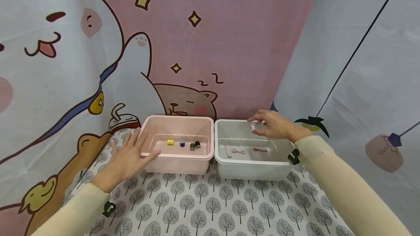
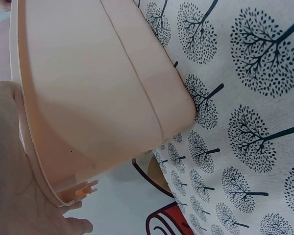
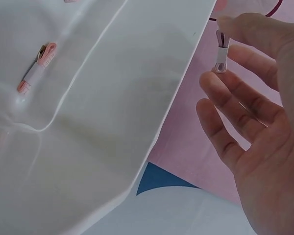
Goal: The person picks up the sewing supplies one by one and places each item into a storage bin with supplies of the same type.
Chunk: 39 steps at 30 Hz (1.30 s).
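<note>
My right hand (image 1: 270, 125) is over the back right of the white bin (image 1: 256, 162). Between thumb and fingertips it pinches a small folded tape measure (image 3: 222, 51), bound by a white band. Three similar bundles lie on the bin floor; a pinkish folded tape measure (image 3: 37, 68) with a pale band shows clearly in the right wrist view. My left hand (image 1: 126, 157) is at the near left corner of the pink bin (image 1: 177, 154), fingers spread, thumb right at the rim. Inside that bin are a yellow thread spool (image 1: 170, 142), a blue spool (image 1: 182, 142) and two dark spools (image 1: 192, 146).
Both bins stand side by side on a tree-print cloth (image 1: 197, 207). Behind them hangs a pink curtain (image 1: 242, 46) with cartoon animals. A pale curtain (image 1: 357, 83) closes off the right side.
</note>
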Motion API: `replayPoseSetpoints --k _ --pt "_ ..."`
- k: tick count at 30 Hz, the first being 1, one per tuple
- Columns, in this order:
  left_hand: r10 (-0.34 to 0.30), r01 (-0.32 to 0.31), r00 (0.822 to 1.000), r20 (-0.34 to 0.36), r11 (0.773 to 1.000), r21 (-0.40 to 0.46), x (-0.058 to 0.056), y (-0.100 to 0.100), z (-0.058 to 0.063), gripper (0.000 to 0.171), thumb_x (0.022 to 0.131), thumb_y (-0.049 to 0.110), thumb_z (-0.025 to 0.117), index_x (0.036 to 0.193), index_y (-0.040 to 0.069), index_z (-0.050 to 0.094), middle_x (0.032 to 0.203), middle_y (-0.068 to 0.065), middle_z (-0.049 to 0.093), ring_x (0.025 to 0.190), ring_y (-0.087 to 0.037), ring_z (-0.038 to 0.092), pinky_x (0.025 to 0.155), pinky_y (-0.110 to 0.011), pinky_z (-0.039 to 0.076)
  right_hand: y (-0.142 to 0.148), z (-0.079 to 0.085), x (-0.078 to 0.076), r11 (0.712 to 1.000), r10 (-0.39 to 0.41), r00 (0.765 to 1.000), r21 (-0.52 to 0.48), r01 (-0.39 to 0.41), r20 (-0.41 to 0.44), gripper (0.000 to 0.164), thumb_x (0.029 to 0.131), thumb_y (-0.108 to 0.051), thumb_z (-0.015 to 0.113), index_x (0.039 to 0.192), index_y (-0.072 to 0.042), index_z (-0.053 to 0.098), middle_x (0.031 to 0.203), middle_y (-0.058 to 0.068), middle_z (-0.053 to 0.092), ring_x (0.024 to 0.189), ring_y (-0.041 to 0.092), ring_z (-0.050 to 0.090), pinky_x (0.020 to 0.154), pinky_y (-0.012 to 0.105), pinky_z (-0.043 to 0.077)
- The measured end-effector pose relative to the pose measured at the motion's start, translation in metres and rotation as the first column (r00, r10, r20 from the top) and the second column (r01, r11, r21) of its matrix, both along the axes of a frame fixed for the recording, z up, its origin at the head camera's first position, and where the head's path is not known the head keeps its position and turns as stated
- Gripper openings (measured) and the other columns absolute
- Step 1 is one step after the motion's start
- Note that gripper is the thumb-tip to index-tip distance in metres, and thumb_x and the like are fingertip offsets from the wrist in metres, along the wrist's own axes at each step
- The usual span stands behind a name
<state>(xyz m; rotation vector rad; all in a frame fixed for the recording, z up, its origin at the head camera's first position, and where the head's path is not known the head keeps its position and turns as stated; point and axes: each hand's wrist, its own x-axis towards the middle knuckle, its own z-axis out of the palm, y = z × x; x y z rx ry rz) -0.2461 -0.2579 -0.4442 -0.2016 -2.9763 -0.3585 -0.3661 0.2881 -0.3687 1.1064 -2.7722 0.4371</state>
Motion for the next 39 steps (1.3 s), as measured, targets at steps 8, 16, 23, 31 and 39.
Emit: replayPoseSetpoints --k 8,16,23,31,39 --pt "-0.001 0.001 1.000 -0.001 1.000 -0.005 0.000 0.001 0.001 0.107 0.112 0.086 0.042 0.187 0.012 0.026 0.195 -0.026 0.012 0.178 -0.065 0.008 0.129 -0.099 -0.010 0.003 -0.001 0.003 0.995 -0.081 0.995 0.060 0.078 0.054 0.050 0.098 -0.015 0.093 0.146 -0.009 0.080 0.141 0.016 0.077 0.124 0.040 0.079 0.106 0.063 0.067" --pt "-0.003 0.003 1.000 0.000 1.000 -0.004 0.000 0.003 0.001 0.106 0.112 0.086 0.042 0.187 0.013 0.026 0.195 -0.026 0.012 0.178 -0.065 0.008 0.129 -0.099 -0.010 0.002 -0.002 0.008 0.998 -0.046 0.998 0.046 0.045 0.030 0.044 0.100 -0.015 0.091 0.142 -0.009 0.081 0.138 0.018 0.078 0.121 0.042 0.079 0.104 0.062 0.067" --pt "-0.006 0.006 1.000 0.005 1.000 0.000 0.000 0.004 0.001 0.106 0.112 0.086 0.042 0.187 0.013 0.025 0.195 -0.026 0.012 0.178 -0.065 0.008 0.129 -0.099 -0.010 0.005 -0.002 0.015 0.998 -0.045 0.999 0.049 0.045 0.005 0.044 0.101 -0.016 0.092 0.143 -0.010 0.081 0.139 0.015 0.078 0.122 0.037 0.077 0.104 0.058 0.067" --pt "-0.007 0.007 1.000 0.015 1.000 0.011 0.001 0.003 0.002 0.106 0.112 0.086 0.042 0.187 0.013 0.025 0.195 -0.027 0.012 0.177 -0.066 0.007 0.126 -0.100 -0.011 0.005 -0.003 0.029 0.998 -0.049 0.999 0.035 0.050 -0.018 0.041 0.105 -0.020 0.089 0.144 -0.010 0.081 0.139 0.014 0.078 0.121 0.035 0.078 0.104 0.059 0.068" --pt "-0.008 0.008 1.000 0.021 1.000 0.010 0.001 0.002 0.004 0.106 0.112 0.085 0.042 0.187 0.013 0.025 0.195 -0.027 0.011 0.177 -0.066 0.007 0.126 -0.101 -0.012 0.008 -0.002 0.045 0.999 -0.033 0.998 -0.008 0.032 -0.051 0.042 0.105 -0.017 0.087 0.144 -0.005 0.079 0.140 0.017 0.078 0.123 0.039 0.079 0.105 0.061 0.068"
